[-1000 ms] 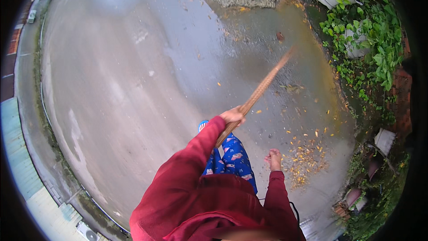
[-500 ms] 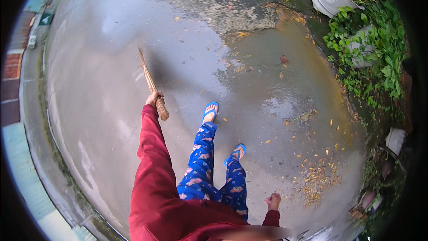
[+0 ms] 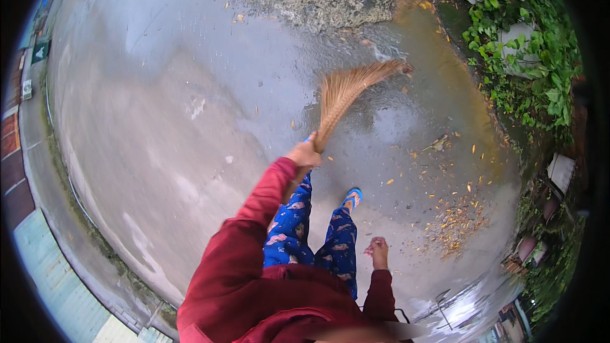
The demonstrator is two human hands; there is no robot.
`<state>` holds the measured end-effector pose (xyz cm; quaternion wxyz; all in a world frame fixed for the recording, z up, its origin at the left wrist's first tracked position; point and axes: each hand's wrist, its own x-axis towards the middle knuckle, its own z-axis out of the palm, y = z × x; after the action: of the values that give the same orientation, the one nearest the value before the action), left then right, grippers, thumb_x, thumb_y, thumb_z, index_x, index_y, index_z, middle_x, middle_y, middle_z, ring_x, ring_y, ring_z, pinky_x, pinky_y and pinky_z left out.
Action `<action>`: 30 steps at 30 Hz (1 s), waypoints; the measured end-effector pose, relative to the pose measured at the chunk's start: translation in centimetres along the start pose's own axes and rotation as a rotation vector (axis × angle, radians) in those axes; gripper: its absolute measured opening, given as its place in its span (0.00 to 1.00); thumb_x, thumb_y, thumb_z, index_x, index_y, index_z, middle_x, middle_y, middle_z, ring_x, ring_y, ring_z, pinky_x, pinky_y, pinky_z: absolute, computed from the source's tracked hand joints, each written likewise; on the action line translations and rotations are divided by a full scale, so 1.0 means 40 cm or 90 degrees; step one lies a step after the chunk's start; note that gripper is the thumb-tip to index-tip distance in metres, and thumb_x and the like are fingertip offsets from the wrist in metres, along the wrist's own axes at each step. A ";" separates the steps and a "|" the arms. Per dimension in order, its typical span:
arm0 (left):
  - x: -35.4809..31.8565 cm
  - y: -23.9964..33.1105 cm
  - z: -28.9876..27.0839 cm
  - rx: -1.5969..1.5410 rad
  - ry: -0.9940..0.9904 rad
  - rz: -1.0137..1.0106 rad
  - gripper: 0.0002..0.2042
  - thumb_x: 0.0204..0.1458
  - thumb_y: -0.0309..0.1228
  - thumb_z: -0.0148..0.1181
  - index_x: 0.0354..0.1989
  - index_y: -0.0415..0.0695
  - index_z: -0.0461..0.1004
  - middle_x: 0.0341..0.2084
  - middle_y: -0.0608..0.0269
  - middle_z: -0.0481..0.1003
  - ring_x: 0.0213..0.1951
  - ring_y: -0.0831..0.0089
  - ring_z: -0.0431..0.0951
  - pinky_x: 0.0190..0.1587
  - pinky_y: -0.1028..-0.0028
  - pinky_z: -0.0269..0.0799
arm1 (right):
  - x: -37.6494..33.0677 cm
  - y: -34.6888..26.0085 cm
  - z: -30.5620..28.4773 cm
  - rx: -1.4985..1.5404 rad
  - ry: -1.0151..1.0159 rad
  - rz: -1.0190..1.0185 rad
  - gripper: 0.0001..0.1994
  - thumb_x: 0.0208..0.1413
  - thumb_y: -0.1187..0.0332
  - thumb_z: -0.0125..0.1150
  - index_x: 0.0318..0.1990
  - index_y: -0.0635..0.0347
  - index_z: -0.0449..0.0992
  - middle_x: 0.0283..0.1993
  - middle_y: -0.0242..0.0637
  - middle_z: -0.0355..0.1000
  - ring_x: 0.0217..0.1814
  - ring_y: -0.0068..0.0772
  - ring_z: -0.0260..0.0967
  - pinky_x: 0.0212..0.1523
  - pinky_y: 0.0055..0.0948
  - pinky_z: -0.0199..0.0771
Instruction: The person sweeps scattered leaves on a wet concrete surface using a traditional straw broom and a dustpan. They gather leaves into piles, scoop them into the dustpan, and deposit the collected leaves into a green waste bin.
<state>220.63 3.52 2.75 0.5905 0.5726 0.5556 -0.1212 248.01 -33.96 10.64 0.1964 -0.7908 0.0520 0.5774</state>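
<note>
left hand (image 3: 304,154) clenched around the broom (image 3: 346,92) handle; right hand (image 3: 378,251) loosely curled, holding nothing.

Broom (image 3: 346,92) handle hidden inside left hand (image 3: 304,154).

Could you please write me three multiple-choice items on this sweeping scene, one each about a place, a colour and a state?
1. Where do the scattered fallen leaves lie thickest?
A. to the person's right, near the plants
B. far left by the wall
C. on the broom's bristles

2. What colour is the sleeve on the left hand?
A. red
B. yellow
C. white

3. What is the right hand doing?
A. hanging free with nothing in it
B. gripping the broom
C. holding a bucket

Answers: 1 A, the yellow-brown pile sits right of the feet. 2 A, the sleeve is dark red. 3 A, only the left hand holds the broom.
</note>
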 end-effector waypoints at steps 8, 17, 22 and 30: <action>0.082 0.136 -0.255 0.099 0.095 -0.134 0.47 0.39 0.30 0.59 0.67 0.37 0.36 0.38 0.37 0.75 0.36 0.52 0.79 0.38 0.61 0.75 | 0.036 -0.139 0.029 0.133 0.077 -0.082 0.08 0.56 0.73 0.52 0.42 0.58 0.68 0.25 0.35 0.66 0.21 0.27 0.69 0.21 0.27 0.75; 0.017 0.151 -0.345 0.313 -0.187 -0.032 0.48 0.37 0.29 0.59 0.68 0.41 0.38 0.31 0.42 0.76 0.27 0.58 0.80 0.33 0.63 0.76 | 0.058 -0.041 0.114 0.029 -0.003 -0.012 0.07 0.55 0.72 0.53 0.41 0.55 0.69 0.26 0.34 0.66 0.22 0.27 0.68 0.23 0.27 0.76; -0.061 0.170 -0.420 0.138 -0.147 -0.102 0.47 0.36 0.29 0.57 0.68 0.39 0.40 0.29 0.44 0.77 0.28 0.55 0.80 0.33 0.64 0.75 | 0.074 -0.061 0.089 0.116 0.064 -0.043 0.05 0.56 0.71 0.53 0.40 0.56 0.68 0.25 0.34 0.66 0.21 0.26 0.68 0.22 0.26 0.75; 0.264 0.218 0.119 0.252 0.338 -0.010 0.39 0.45 0.31 0.54 0.66 0.32 0.43 0.29 0.52 0.76 0.31 0.54 0.79 0.36 0.58 0.74 | 0.091 -0.023 0.105 0.138 0.044 -0.157 0.04 0.57 0.68 0.51 0.34 0.57 0.69 0.24 0.31 0.66 0.23 0.24 0.67 0.23 0.26 0.71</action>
<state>233.60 7.61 -2.21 0.3013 0.6838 0.6600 -0.0779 245.75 -31.05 6.40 0.3481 -0.7847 0.0235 0.5123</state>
